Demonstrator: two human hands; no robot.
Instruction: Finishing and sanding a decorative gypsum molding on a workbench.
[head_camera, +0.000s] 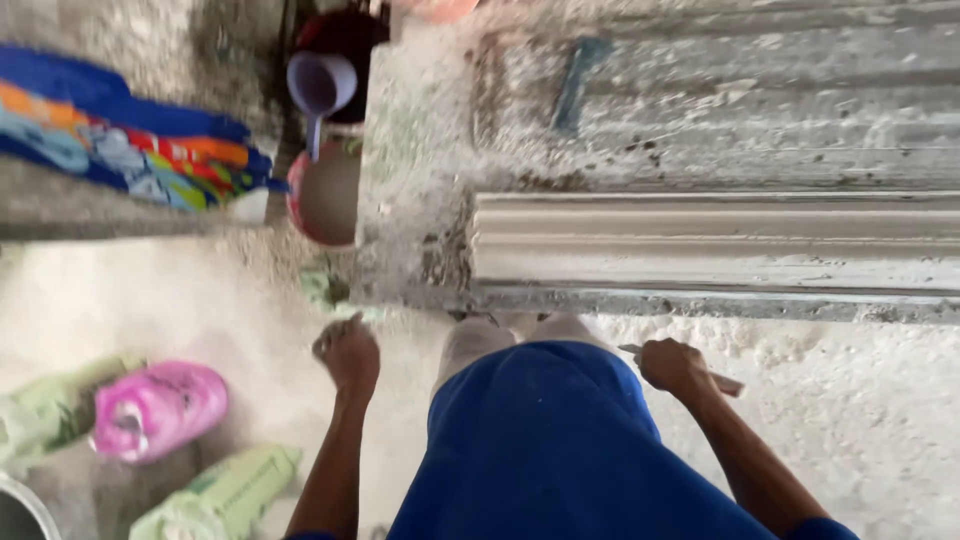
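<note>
Moulding strip (715, 240) on workbench (420, 200), 12 o'clock | scoop (320, 85) over bowl (328, 195), 11 o'clock, left of bench | sacks (160, 408) on floor, 9 o'clock | right hand (672, 366) with tool (728, 383), 2 o'clock

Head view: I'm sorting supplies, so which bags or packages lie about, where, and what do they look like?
Pink bag: on the floor at lower left, plump, glossy pink with white patches.
Green bag: below the pink one, long, pale green, crumpled.
Second green bag: left of the pink one, pale green, partly cut off.
Printed sack: upper left, flat, blue with orange, red and light blue.
Left hand is nearest the bags and touches none.
</note>
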